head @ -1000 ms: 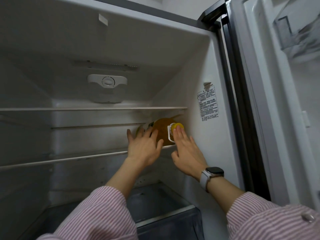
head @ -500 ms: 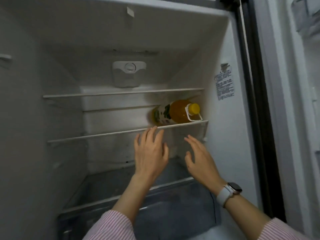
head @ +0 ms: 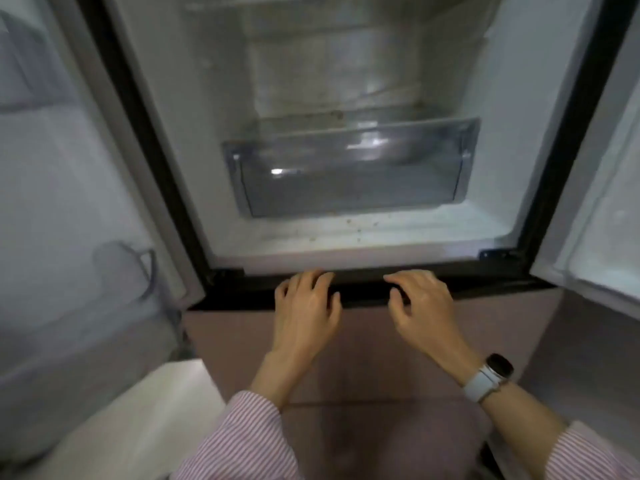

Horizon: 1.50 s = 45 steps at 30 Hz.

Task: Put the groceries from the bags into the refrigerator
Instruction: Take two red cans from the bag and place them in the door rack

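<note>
Between items, I reckon: my left hand (head: 304, 308) and right hand (head: 420, 306) hang loose, holding nothing, w/ the clear plastic crisper drawer (head: 349, 174) of the open white refrigerator (head: 180, 109) beyond them. No groceries or bags in view; next I need to turn toward the bags.

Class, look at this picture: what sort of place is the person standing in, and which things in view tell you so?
Probably a home kitchen, right at an open refrigerator. Its white inside holds a clear plastic drawer, an open door stands at the right, and both empty hands, left hand and right hand, hover by its lower edge.
</note>
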Each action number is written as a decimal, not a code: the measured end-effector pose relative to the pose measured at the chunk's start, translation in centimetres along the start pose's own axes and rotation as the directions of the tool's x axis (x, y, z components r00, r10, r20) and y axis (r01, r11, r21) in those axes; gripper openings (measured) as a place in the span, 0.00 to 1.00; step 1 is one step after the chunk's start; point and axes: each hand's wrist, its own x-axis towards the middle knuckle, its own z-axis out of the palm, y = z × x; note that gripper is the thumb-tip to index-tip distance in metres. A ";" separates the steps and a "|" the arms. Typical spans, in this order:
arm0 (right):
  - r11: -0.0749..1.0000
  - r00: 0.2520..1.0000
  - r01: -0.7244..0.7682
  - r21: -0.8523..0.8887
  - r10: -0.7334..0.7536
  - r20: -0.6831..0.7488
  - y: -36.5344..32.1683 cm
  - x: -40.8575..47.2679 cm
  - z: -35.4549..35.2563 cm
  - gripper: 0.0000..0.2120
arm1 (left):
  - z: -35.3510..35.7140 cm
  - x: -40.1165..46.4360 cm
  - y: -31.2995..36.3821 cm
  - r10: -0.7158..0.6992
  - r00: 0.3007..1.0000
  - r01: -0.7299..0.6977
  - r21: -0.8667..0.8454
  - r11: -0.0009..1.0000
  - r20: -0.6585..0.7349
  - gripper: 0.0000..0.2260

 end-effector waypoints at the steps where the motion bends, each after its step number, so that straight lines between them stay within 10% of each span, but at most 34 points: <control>1: 1.000 0.999 -0.003 0.023 0.002 0.049 -0.2 -2.4 0.4 0.18 | -0.1 -3.2 0.0 -0.040 0.997 0.039 0.016 0.999 0.058 0.16; 7: 0.995 0.821 -0.046 0.092 -0.014 0.570 -4.2 -16.3 3.3 0.20 | -2.9 -22.6 -0.7 -0.408 0.829 0.394 0.118 0.912 0.384 0.16; 11: 0.976 0.628 0.025 0.216 -0.184 0.756 -10.6 -23.1 5.2 0.24 | -7.3 -33.4 -2.3 -0.656 0.669 0.611 0.245 0.753 0.350 0.17; 20: 0.800 0.323 0.180 0.573 -0.598 0.733 -30.2 -34.1 9.3 0.15 | -20.7 -52.2 -6.5 -0.946 0.310 0.877 0.357 0.322 0.090 0.17; 30: 0.498 -0.060 0.251 0.830 -0.848 0.527 -61.7 -48.3 10.6 0.14 | -41.6 -72.5 -14.4 -0.960 -0.061 0.957 0.257 -0.134 -0.274 0.17; 37: 0.424 -0.206 0.193 0.885 -0.864 0.459 -76.4 -54.4 11.5 0.13 | -50.8 -81.6 -22.4 -0.926 -0.141 0.959 0.184 -0.215 -0.352 0.15; 45: 0.365 -0.102 0.205 0.908 -0.915 0.391 -89.9 -55.8 21.0 0.16 | -55.1 -86.0 -36.0 -0.903 -0.076 0.972 0.172 -0.162 -0.423 0.14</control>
